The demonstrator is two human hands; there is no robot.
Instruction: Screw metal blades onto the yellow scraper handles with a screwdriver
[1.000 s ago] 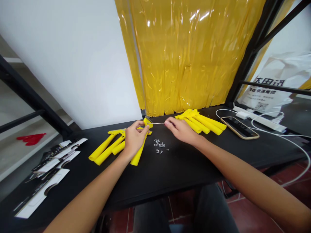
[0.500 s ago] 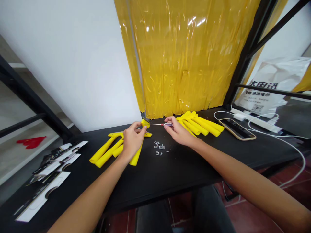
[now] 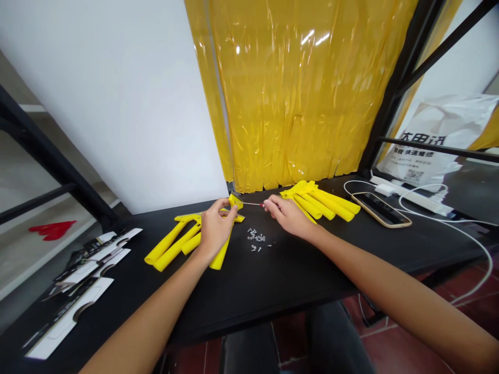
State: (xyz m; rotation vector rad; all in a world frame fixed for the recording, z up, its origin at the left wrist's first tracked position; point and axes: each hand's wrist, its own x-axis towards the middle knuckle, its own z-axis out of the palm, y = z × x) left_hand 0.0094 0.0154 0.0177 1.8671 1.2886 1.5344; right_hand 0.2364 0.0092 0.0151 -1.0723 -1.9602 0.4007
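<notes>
My left hand (image 3: 217,224) is closed on a yellow plastic tool, pinching its head (image 3: 234,201) between thumb and fingers; most of its handle is hidden. A dark strip shows along that head's top. My right hand (image 3: 287,212) is wrapped round a screwdriver (image 3: 252,204), whose handle is mostly covered. The thin metal shaft points left, its tip at the yellow head. Below the shaft, several small silver screws (image 3: 256,238) lie loose on the black table (image 3: 249,296). More yellow tools with tube-like handles (image 3: 175,248) lie beside my left hand.
Another group of yellow tools (image 3: 325,201) lies right of my right hand. Farther right are a phone (image 3: 381,210), white cables and a power strip (image 3: 413,195). Black-and-white card pieces (image 3: 74,311) lie at the left. A yellow plastic curtain (image 3: 304,104) and a white panel (image 3: 128,104) stand behind.
My right hand has turned over and now covers more of the screwdriver's handle. The shaft tilts slightly, its tip still at the yellow head. My left hand stays nearly in place.
</notes>
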